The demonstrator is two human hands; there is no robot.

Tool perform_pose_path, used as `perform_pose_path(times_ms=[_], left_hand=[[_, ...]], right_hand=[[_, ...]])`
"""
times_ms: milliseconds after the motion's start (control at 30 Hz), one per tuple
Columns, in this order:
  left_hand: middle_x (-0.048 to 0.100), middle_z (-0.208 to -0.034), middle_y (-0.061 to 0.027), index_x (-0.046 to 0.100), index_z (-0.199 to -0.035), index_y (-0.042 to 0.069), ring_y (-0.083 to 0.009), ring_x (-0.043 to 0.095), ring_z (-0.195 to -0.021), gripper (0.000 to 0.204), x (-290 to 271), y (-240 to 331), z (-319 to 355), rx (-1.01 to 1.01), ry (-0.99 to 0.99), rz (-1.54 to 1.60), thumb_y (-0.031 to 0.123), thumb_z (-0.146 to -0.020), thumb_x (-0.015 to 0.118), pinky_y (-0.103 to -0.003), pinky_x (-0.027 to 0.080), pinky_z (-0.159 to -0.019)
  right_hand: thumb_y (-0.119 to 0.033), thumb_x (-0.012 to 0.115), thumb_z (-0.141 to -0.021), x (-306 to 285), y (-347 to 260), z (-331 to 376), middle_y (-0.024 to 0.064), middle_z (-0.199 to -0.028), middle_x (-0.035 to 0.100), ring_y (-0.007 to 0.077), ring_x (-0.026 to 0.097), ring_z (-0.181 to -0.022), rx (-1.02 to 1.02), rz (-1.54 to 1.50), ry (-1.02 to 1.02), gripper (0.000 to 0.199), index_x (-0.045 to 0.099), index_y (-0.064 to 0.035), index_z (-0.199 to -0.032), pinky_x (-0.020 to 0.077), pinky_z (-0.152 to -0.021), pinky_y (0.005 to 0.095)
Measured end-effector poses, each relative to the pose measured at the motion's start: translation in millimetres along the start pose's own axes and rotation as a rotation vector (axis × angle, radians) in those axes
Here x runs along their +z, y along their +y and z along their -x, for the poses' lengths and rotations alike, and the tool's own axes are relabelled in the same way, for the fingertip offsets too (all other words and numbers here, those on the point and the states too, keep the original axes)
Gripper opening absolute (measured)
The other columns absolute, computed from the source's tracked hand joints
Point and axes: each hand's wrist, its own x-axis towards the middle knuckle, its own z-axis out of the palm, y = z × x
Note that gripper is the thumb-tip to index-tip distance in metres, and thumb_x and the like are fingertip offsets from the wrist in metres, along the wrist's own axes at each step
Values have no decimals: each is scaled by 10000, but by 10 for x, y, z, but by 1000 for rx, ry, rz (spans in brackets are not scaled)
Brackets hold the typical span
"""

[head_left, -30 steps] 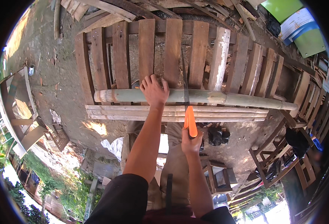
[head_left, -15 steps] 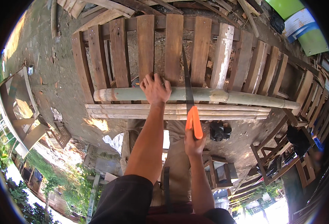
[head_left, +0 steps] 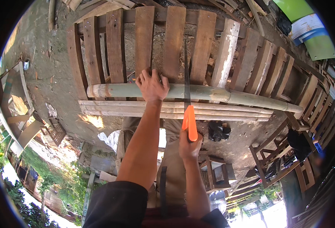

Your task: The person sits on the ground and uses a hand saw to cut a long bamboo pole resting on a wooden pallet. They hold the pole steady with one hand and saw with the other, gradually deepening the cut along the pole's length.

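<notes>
Head view, and the left hand [head_left: 152, 85] is spread flat on a green bamboo pole [head_left: 213, 94], pressing it down across the near edge of a slatted wooden pallet [head_left: 116, 49]. The right hand [head_left: 189, 146] is wrapped tight around the orange handle of a saw [head_left: 188, 114] (blade thin and dark), its blade crossing the pole just beside the left hand.

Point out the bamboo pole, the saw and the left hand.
bamboo pole [head_left: 114, 91], head view, bare left stretch.
saw [head_left: 190, 123], head view, orange handle.
left hand [head_left: 151, 85], head view, back of hand.
</notes>
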Motion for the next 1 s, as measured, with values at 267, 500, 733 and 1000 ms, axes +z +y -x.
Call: perform_pose_path(times_ms=[267,500,733,1000], left_hand=[[560,-1131,-159,638,-957,64,-330,526,-1099,302,-27,0,-19,-5,39,24,315,-794,603,-493,349,-1009],[558,-1097,-165,642,-926,63,-330,532,-1061,280,-6,3,7,-16,69,22,310,-800,600,-497,353,-1001],[560,-1079,-165,645,-908,62,-331,535,-1059,275,-44,-11,5,-28,35,6,308,-791,608,-499,351,-1002],[558,-1088,-138,654,-929,108,-314,540,-1050,233,-22,-9,17,-19,55,-7,299,-818,580,-499,354,-983]], right_hand=[[-86,631,-869,-372,329,641,102,-582,548,154,484,-490,-112,136,-51,200,549,18,-719,398,-481,367],[-65,652,-860,-476,371,770,48,-548,500,116,507,-518,-188,159,-70,147,596,4,-743,395,-487,316],[-30,606,-897,-103,349,-52,12,-565,451,70,429,-537,-36,-11,-97,208,516,17,-716,350,-484,297],[-44,620,-884,-685,404,1068,53,-572,525,84,511,-552,-118,77,-103,203,540,16,-708,387,-485,313]])
